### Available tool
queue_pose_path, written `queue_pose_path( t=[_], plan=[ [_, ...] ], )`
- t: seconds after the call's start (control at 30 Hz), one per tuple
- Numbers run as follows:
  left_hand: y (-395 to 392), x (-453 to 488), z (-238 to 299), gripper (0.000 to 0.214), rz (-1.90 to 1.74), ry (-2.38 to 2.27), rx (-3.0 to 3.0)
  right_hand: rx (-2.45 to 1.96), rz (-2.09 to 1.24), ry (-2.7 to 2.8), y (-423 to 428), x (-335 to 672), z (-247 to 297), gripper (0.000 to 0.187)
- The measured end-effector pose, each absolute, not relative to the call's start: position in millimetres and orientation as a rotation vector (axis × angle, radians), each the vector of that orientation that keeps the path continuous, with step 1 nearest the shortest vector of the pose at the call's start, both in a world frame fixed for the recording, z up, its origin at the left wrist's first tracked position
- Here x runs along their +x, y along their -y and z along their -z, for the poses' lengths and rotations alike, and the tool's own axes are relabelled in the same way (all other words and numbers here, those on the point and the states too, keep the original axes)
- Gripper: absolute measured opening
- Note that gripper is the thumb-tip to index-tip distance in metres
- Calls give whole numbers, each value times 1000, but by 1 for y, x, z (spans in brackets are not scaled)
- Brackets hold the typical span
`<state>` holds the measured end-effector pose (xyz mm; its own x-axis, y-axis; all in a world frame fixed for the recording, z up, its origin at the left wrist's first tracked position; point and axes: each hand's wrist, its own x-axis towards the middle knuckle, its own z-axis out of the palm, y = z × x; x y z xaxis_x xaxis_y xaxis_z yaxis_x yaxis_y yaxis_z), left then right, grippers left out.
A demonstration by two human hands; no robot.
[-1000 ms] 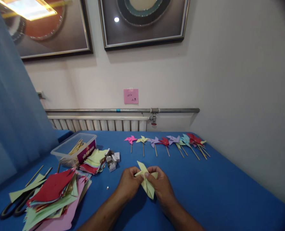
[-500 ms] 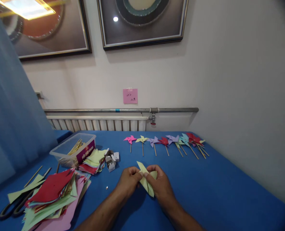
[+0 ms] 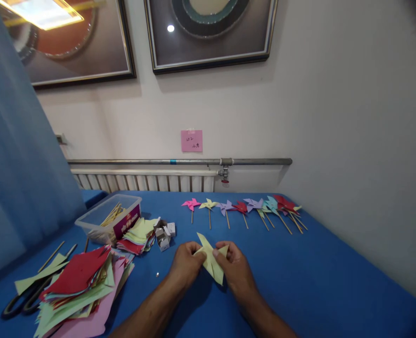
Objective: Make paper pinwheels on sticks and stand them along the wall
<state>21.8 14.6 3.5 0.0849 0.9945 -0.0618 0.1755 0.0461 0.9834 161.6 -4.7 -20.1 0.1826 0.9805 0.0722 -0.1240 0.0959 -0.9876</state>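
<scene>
Landmark: clear plastic box (image 3: 126,222). Left hand (image 3: 186,264) and right hand (image 3: 236,268) both pinching pale-yellow pinwheel (image 3: 210,261), right of box and nearer. Fingertips partly cover its side blades; undersides hidden. Thin creased paper, pointed blades. Ragged-edged paper stack (image 3: 79,274), nearer than box, part-hides black-handled scissors (image 3: 39,292).

Tub (image 3: 127,221) behind paper stack (image 3: 77,277), pinwheels (image 3: 254,205) right
</scene>
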Motion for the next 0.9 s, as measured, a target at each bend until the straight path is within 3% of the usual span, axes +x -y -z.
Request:
queue_pose_path(
  t=[0.37,0.53,0.6,0.9],
  plan=[
    [-24,12,-7,11,-1126,-1325,1222,-988,-1271,927,3,159,22,33],
    [-24,11,-10,13,-1115,-1346,1209,-955,-1268,981,0,159,25,67],
    [-24,10,-11,13,-1118,-1344,1202,-947,-1255,1030,2,161,23,72],
    [-26,8,-14,11,-1146,-1310,1134,-967,-1186,1212,11,164,14,52]
  ],
)
